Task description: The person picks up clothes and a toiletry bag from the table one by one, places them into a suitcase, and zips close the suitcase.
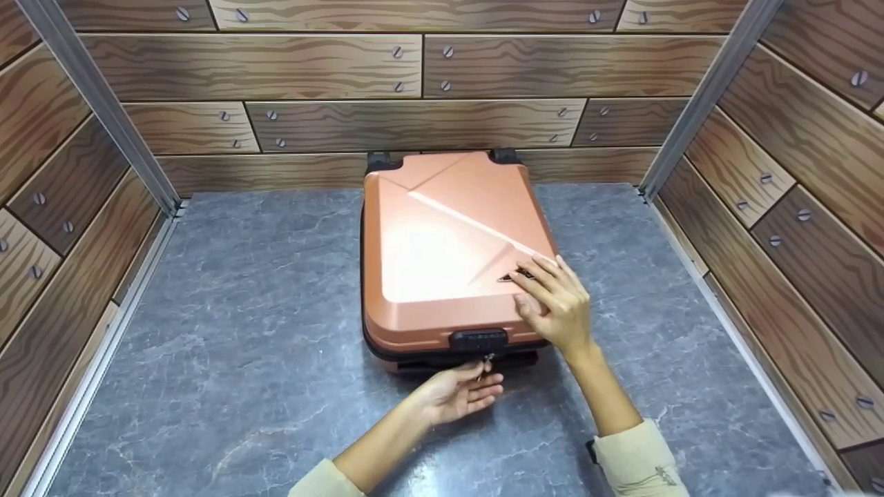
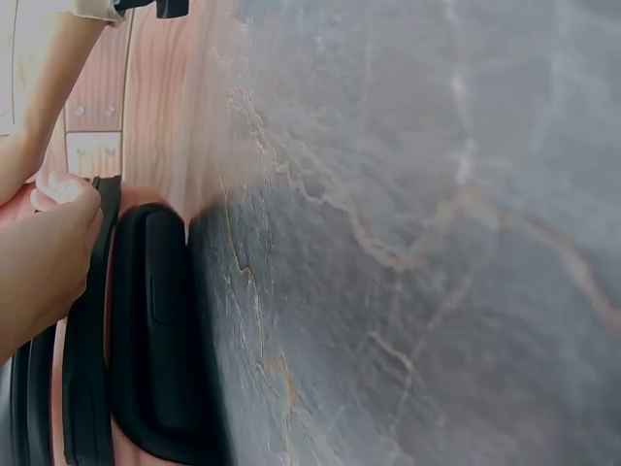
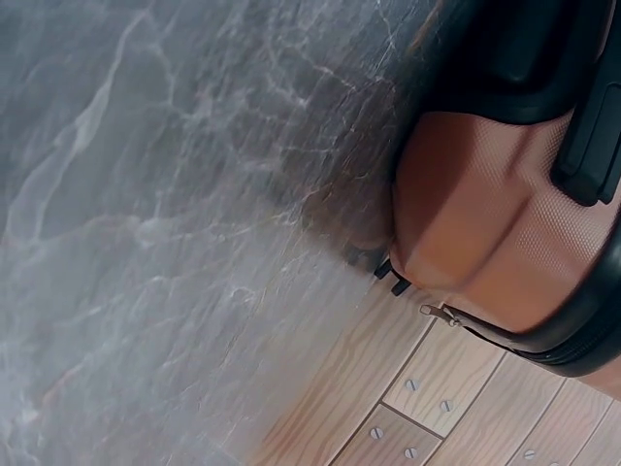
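Note:
A copper-pink hard-shell suitcase (image 1: 442, 228) lies flat with its wheels toward the back wall. At its near end, my left hand (image 1: 452, 397) pinches a small metal zipper pull (image 1: 489, 357) between thumb and finger, just below the black lock (image 1: 478, 338). My right hand (image 1: 559, 307) rests on the lid's near right corner, fingers spread over part of a dark emblem (image 1: 518, 275). The left wrist view has the left hand (image 2: 49, 262) above the black side handle (image 2: 155, 330). In the right wrist view the right hand is out of sight; another zipper pull (image 3: 441, 314) hangs at the seam.
Grey marble-patterned floor (image 1: 242, 331) surrounds the suitcase. Wood-plank-patterned walls (image 1: 331, 69) enclose the back and both sides, with metal corner posts (image 1: 103, 103). Two black wheels (image 1: 504, 157) sit near the back wall.

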Demonstrator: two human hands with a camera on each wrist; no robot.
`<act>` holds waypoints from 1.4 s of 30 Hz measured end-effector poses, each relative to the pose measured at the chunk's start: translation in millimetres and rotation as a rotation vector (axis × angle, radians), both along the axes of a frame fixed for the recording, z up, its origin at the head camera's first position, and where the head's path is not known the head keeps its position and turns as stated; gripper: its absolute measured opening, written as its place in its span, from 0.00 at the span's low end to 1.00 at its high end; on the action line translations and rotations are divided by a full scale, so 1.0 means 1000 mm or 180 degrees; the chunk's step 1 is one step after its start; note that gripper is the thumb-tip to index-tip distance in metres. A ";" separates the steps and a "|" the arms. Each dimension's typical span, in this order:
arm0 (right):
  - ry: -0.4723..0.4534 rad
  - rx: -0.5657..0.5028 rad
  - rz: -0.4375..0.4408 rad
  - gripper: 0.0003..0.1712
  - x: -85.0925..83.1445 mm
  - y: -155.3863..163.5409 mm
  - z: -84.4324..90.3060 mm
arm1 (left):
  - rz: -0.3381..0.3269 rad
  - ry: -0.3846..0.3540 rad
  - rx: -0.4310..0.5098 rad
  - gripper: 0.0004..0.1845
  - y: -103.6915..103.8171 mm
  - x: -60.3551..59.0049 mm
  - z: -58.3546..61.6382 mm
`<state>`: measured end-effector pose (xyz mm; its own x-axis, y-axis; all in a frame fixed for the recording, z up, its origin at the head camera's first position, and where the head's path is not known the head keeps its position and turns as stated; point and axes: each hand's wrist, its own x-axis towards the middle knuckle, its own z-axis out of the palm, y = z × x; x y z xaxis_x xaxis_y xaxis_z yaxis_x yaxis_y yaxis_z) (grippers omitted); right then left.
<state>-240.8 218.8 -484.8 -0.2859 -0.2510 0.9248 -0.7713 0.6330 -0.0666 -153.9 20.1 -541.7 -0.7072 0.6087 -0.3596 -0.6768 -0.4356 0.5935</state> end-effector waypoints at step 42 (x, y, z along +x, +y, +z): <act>0.0067 -0.0029 0.0048 0.17 -0.001 -0.001 0.000 | 0.0113 -0.0063 0.0026 0.13 -0.065 0.010 0.003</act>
<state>-241.5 217.9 -485.1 -0.2627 -0.2468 0.9328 -0.7820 0.6208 -0.0560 -144.4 -44.9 -538.2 -0.7213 0.5863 -0.3688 -0.6723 -0.4645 0.5764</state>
